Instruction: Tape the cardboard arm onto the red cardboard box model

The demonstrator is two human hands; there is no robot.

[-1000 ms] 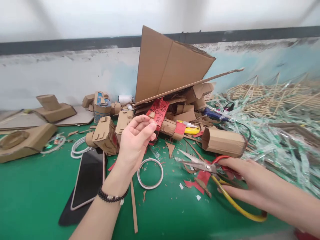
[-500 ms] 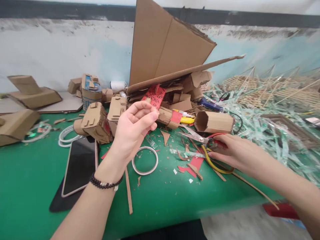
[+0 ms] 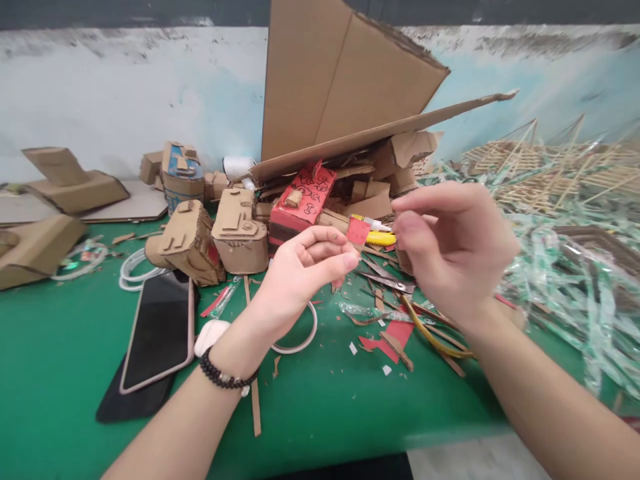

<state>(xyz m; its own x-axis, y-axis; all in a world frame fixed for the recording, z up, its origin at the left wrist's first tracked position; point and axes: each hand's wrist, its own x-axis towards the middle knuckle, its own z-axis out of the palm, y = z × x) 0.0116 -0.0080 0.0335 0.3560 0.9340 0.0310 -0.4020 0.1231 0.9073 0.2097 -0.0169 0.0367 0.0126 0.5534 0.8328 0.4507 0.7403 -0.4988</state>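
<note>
My left hand [image 3: 310, 273] is closed in a pinch, thumb against the fingertips. Whatever it holds, if anything, is too small to make out. To the right is my right hand [image 3: 455, 247], raised, blurred by motion, with thumb and index finger bent and slightly apart; nothing shows between them. Scissors [image 3: 393, 283] with a yellow handle lie on the green table below it, partly hidden. Behind the left hand stands a red cardboard box [image 3: 303, 200] with black drawn marks. A yellow cutter [image 3: 381, 238] and a white-tipped tube [image 3: 373, 223] lie between the hands.
Several cardboard models, including a boxy one [image 3: 240, 233], stand left of centre. A phone [image 3: 160, 327], a tape ring [image 3: 307, 337] and red paper scraps [image 3: 397, 333] lie on the green table [image 3: 350, 413]. Clear-green plastic strips [image 3: 565, 280] pile up at right; a large cardboard sheet [image 3: 320, 80] leans behind.
My right hand has let go of the scissors, leaving them on the table, and moved up and left towards my left hand. My left hand has shifted slightly right and down, still pinched.
</note>
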